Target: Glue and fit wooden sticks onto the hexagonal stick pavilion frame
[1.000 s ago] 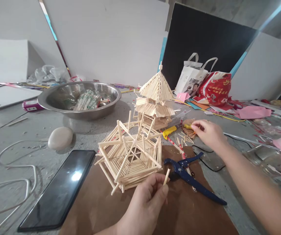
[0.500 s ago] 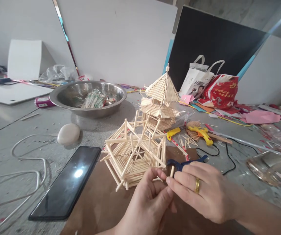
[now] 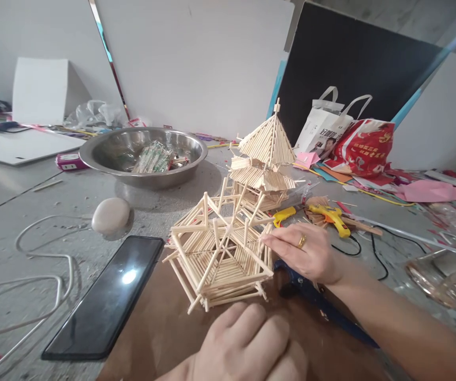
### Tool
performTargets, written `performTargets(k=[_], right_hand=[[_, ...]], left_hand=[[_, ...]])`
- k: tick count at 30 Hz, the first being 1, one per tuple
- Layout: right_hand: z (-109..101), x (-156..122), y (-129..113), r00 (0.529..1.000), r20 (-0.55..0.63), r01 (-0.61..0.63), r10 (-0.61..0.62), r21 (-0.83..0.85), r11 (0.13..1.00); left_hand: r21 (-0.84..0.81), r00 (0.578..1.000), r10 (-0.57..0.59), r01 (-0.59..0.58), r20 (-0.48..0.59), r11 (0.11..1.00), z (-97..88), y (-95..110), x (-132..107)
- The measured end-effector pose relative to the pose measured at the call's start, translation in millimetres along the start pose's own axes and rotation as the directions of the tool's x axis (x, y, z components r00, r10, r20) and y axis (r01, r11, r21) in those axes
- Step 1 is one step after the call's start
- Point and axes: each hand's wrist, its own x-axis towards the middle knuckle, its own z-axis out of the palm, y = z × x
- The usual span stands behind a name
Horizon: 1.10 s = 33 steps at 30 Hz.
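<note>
The hexagonal frame of thin wooden sticks (image 3: 228, 275) rests on a brown sheet in front of me. At its right side my right hand (image 3: 305, 251), with a gold ring, pinches a small wooden stick (image 3: 262, 239) against the frame's edge; the fingers cover most of it. My left hand (image 3: 247, 344) is closed in a fist near the frame's front, its fingertips turned out of sight, so I cannot see whether anything is in it. Under my right wrist lies a dark blue tool (image 3: 323, 307). A stick pagoda with a pointed roof (image 3: 267, 145) stands behind the frame.
Left of the brown sheet (image 3: 148, 328) are a phone (image 3: 105, 296), a white cable (image 3: 67, 264) and a rounded stone-like object (image 3: 111, 216). A steel basin (image 3: 144, 177) holds wrapped sticks. Yellow glue gun (image 3: 333, 216), glass container (image 3: 438, 278) and red bag (image 3: 365, 148) are at right.
My right hand has moved up and away from my left, carrying the small stick to the frame's right side. My left hand has turned over into a fist, uncovering the blue tool.
</note>
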Motion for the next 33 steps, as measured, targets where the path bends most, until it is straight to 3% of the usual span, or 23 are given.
performTargets(k=[2,8,15,33], right_hand=[[6.6,0.5,0.7,1.0,-0.006,-0.001,0.001,0.016,1.0],[14.6,2.7,2.2,0.999,-0.026,0.02,-0.019,0.036,0.999],[18.7,5.2,2.8,0.999,-0.013,0.043,-0.043,0.045,0.998],[18.7,8.6,2.6,0.998,0.01,0.056,-0.056,0.012,0.998]], left_hand=[[0.114,1.0,-0.021,0.02,0.014,0.993,-1.8,-1.4,2.6],[0.209,0.999,-0.007,-0.003,0.046,0.978,5.6,-3.2,-0.5],[0.217,0.995,-0.025,0.003,0.097,0.976,9.0,-5.5,0.3],[0.323,0.993,-0.053,0.017,0.104,0.946,9.7,-11.2,-4.5]])
